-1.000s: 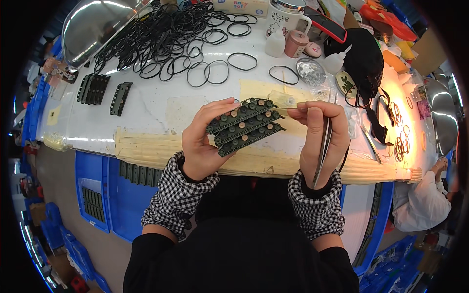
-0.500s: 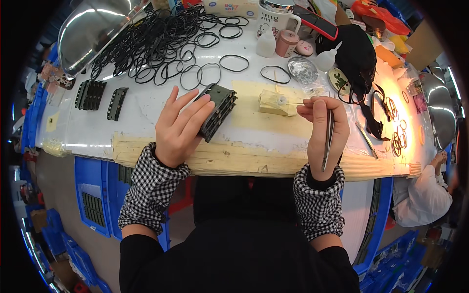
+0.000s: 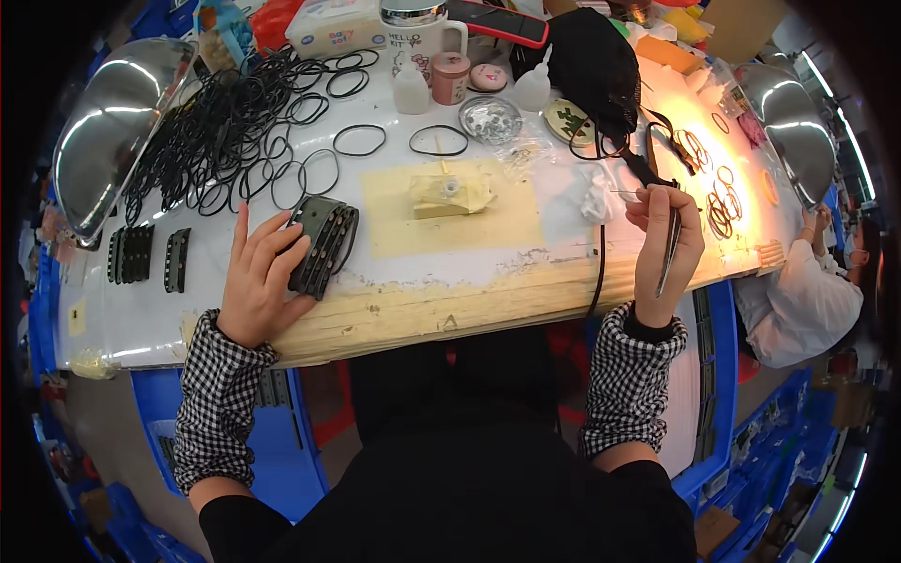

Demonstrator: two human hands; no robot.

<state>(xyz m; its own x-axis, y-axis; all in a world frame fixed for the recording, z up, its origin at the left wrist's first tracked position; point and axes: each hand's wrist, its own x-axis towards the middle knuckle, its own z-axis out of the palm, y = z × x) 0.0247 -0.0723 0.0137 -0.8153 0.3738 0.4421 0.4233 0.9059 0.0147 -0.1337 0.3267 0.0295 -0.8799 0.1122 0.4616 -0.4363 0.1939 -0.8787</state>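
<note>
My left hand [image 3: 255, 280] rests on the white bench, fingers spread, holding a stack of dark green strips [image 3: 323, 244] against the tabletop. My right hand [image 3: 668, 246] is raised over the bench's front right part and grips metal tweezers [image 3: 670, 251] that point downward. Between the hands lies a yellowish mat [image 3: 469, 230] with a small tan block [image 3: 447, 195] on it. Both forearms wear black-and-white checked sleeves.
A heap of black rubber rings [image 3: 225, 131] covers the back left. More dark strips [image 3: 141, 255] lie at the left. Small bottles [image 3: 411, 92], a pink jar [image 3: 450, 77], a metal dish [image 3: 494, 118] and a black pouch [image 3: 591, 66] stand behind. Another person [image 3: 803, 291] sits at right.
My left hand carried the stack of strips from in front of me down to the left and set it on the bench. My right hand moved right with the tweezers.
</note>
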